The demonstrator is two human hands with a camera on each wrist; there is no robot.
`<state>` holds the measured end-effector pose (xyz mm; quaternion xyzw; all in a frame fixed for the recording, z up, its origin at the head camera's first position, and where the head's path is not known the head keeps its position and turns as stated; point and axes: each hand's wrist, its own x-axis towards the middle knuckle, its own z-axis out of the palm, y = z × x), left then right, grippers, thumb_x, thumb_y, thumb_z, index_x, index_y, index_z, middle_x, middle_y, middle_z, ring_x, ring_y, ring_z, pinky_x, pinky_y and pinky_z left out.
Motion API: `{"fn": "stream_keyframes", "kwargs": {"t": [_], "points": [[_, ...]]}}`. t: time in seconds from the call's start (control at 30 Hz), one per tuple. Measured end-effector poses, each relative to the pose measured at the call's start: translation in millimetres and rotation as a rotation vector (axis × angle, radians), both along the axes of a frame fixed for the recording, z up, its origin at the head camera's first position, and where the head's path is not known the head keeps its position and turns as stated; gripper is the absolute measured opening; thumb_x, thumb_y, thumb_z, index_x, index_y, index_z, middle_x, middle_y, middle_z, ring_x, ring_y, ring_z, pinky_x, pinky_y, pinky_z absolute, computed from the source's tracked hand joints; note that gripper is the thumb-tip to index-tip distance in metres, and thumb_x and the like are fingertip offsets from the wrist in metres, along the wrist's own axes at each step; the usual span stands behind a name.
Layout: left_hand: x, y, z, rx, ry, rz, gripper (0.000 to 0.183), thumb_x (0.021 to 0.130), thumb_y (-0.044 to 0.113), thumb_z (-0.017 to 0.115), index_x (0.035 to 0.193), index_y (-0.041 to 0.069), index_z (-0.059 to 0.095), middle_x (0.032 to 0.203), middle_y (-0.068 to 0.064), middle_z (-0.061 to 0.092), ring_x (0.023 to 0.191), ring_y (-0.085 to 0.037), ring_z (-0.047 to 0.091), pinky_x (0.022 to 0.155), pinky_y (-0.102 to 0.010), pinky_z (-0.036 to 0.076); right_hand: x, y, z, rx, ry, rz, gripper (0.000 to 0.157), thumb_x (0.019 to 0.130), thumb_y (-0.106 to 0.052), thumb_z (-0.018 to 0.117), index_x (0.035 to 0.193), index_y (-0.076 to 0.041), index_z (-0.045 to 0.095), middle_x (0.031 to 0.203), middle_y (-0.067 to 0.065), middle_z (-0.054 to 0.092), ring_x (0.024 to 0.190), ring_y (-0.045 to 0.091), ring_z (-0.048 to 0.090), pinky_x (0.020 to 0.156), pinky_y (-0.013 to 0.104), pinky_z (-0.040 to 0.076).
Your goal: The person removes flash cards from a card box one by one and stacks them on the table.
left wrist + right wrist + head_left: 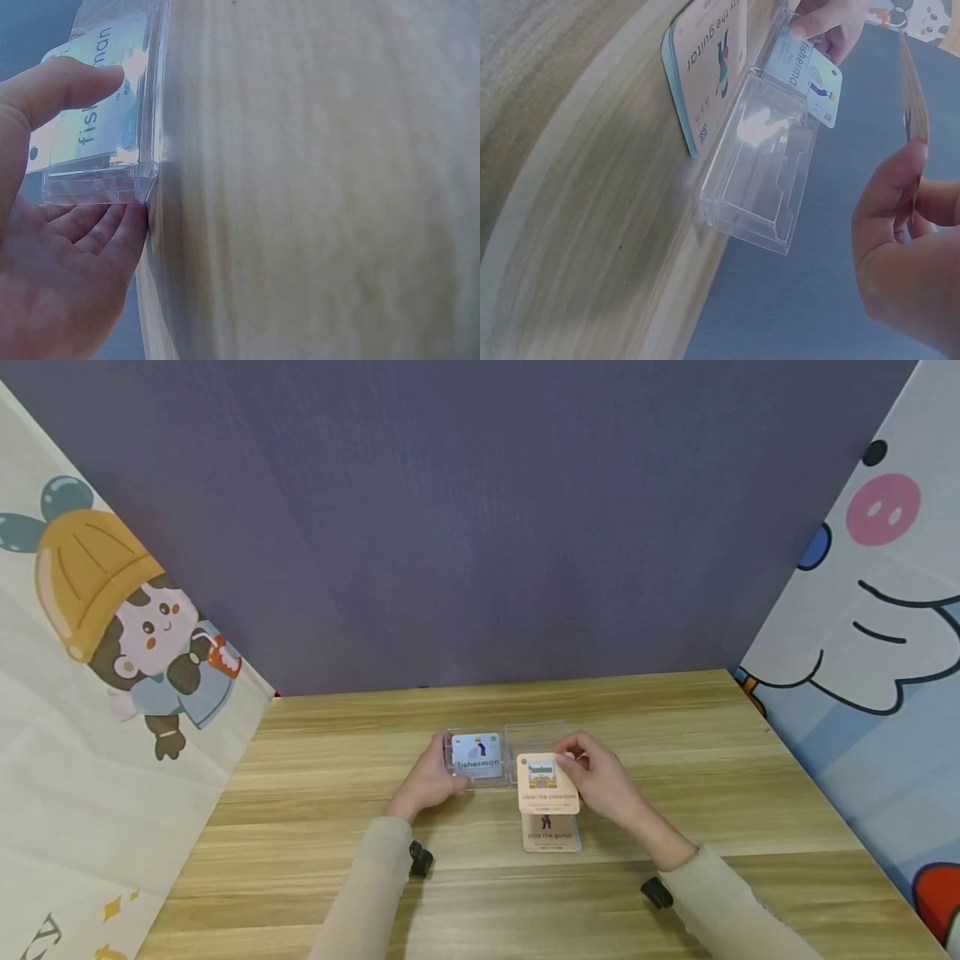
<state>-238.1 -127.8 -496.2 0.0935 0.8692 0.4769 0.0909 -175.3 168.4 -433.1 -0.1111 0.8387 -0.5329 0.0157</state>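
A clear plastic card box (742, 196) with two compartments stands on the table. Its left compartment holds a "fisherman" card (477, 753); the right one shows bare plastic in the right wrist view. My left hand (431, 778) grips the box's left end, thumb over the front and fingers along the far side and underneath. Between thumb and fingers, my right hand (602, 779) pinches a "clean the classroom" card (542, 783) by its upper right corner, raised in front of the right compartment. Below it lies a stack of cards topped by "play the guitar" (551, 837), partly overlapped in the head view.
The wooden table (315, 827) runs back to a dark blue-grey panel (480, 527). Cartoon-printed sheets (67, 710) flank it on both sides. Both sleeves are pale, with a small black device (657, 892) near each wrist.
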Motion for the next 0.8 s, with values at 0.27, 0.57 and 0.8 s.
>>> {"fn": "stream_keyframes", "kwargs": {"t": [0.27,0.57,0.8], "points": [[-0.3,-0.4,-0.9,-0.007,0.011,0.000,0.093,0.073,0.007,0.085,0.149,-0.002,0.032,0.124,-0.015,0.061,0.111,-0.029,0.061,0.108,-0.050,0.044,0.2,0.9,-4.8,0.005,-0.011,-0.007,0.014,0.103,-0.007,0.056,0.115,-0.002,0.061,0.097,0.014,0.055,0.058,0.018,0.051,0.041,0.026,0.047],[-0.9,-0.5,-1.8,-0.015,0.007,0.003,0.095,0.073,0.007,0.085,0.151,-0.002,0.030,0.125,-0.015,0.061,0.111,-0.029,0.060,0.108,-0.049,0.044,2.0,1.7,-8.3,0.012,-0.020,-0.007,0.013,0.104,-0.008,0.056,0.115,-0.003,0.060,0.096,0.013,0.055,0.057,0.016,0.050,0.041,0.027,0.046],[0.0,-0.9,-1.1,-0.015,0.001,0.007,0.097,0.073,0.008,0.085,0.152,-0.002,0.029,0.126,-0.015,0.060,0.113,-0.030,0.060,0.109,-0.051,0.043,2.7,0.6,-9.9,0.018,-0.035,-0.016,0.013,0.103,-0.008,0.057,0.114,-0.003,0.061,0.096,0.012,0.056,0.058,0.016,0.051,0.041,0.027,0.047]]}}
